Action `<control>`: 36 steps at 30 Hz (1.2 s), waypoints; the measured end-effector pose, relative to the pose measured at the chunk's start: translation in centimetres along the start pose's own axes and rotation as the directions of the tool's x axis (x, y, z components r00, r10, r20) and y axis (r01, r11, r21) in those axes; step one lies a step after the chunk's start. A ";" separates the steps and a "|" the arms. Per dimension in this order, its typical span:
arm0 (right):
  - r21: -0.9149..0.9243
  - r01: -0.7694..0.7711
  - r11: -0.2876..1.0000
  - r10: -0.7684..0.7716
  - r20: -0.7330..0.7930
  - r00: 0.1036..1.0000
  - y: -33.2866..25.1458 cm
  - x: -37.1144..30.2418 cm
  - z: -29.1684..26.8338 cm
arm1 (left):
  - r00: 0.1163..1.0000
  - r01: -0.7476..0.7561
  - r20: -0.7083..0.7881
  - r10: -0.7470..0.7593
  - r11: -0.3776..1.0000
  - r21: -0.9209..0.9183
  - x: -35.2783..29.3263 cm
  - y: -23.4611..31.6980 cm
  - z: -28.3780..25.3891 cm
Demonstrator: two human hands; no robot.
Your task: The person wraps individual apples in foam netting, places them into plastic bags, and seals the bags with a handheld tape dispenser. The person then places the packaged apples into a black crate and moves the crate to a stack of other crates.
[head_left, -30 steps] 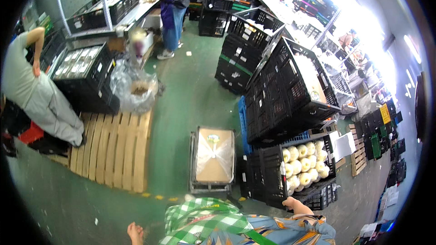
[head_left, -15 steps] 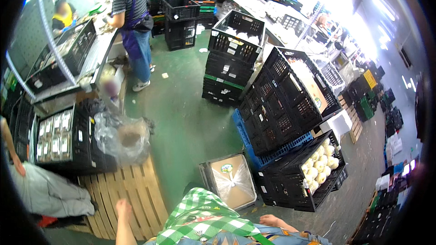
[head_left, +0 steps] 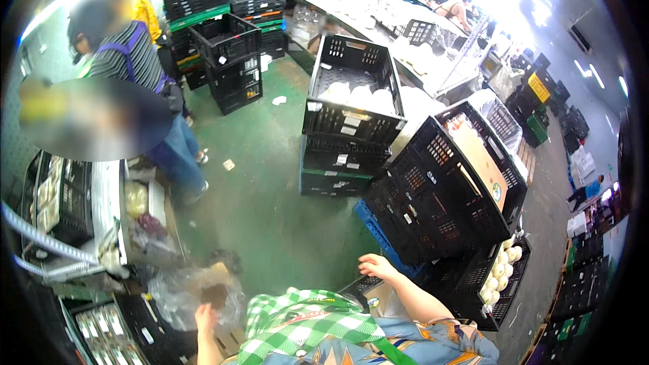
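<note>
My left hand (head_left: 206,316) is raised beside my green checked apron (head_left: 297,321), in front of a clear plastic bag (head_left: 169,297). Its fingers look loosely apart, with nothing in them. My right hand (head_left: 376,267) reaches out with fingers spread and slightly bent, also holding nothing. Below that hand, a low black crate with a cardboard box (head_left: 378,297) is partly hidden by my forearm and apron. Whether the hand touches anything, I cannot tell; it looks apart from the crates.
Ahead stand stacked black crates (head_left: 348,162), the top one holding white produce. Taller crates (head_left: 433,196) rise on a blue pallet (head_left: 382,233) at right, beside a crate of round pale vegetables (head_left: 499,280). A person (head_left: 135,61) works at the left; packed trays (head_left: 101,331) sit lower left.
My view has moved forward, bringing the crate stacks closer. My right hand has risen and reached forward from my side. The person at left now appears nearer, and the low cardboard box is mostly covered.
</note>
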State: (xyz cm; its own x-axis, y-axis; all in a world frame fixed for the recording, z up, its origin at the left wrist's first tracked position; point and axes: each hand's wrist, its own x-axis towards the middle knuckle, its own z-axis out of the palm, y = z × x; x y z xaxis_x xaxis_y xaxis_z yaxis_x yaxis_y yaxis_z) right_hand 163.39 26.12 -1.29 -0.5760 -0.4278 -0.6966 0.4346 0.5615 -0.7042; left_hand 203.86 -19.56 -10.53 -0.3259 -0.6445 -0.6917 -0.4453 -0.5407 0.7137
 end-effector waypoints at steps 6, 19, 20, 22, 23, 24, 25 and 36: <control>-0.444 0.301 0.844 -0.286 0.104 0.953 -14.9 12.9 2.4 | 0.797 0.541 -0.114 -0.593 0.786 -0.300 15.3 -7.3 -11.1; -0.228 0.465 0.856 -0.510 -0.219 0.832 -46.5 24.4 0.5 | 0.817 -0.479 0.464 0.342 0.851 0.215 47.7 60.0 37.1; -0.286 0.462 0.840 -0.537 -0.310 0.785 -48.5 26.3 -1.3 | 0.748 -0.541 0.531 0.398 0.829 0.141 49.2 63.2 41.3; -0.353 0.424 0.834 -0.551 -0.474 0.687 -52.1 30.7 -4.9 | 0.703 -0.583 0.578 0.415 0.802 0.133 50.6 68.2 47.7; -0.367 0.408 0.836 -0.549 -0.545 0.634 -53.7 33.0 -6.3 | 0.677 -0.606 0.595 0.434 0.787 0.117 51.8 70.1 50.2; -0.377 0.355 0.856 -0.517 -0.642 0.566 -54.5 35.1 -7.5 | 0.625 -0.688 0.623 0.471 0.710 0.153 51.9 71.6 52.3; -0.505 0.259 0.824 -0.565 -0.688 0.455 -54.8 37.1 -9.0 | 0.590 -0.687 0.690 0.419 0.709 0.157 54.6 71.2 53.7; -0.254 0.036 0.967 -0.256 -0.951 0.171 -63.1 45.9 -19.2 | 0.694 -0.658 0.715 -0.083 0.329 0.677 69.6 82.1 57.7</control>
State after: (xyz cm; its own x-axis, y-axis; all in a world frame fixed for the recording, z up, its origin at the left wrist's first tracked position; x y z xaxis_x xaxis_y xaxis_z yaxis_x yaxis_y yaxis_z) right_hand 96.23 -15.35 13.79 -0.8688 0.4565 0.1921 0.2233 0.7073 -0.6708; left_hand 96.50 -77.64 -6.49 -0.7856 -0.0159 -0.6185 -0.4968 0.6120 0.6153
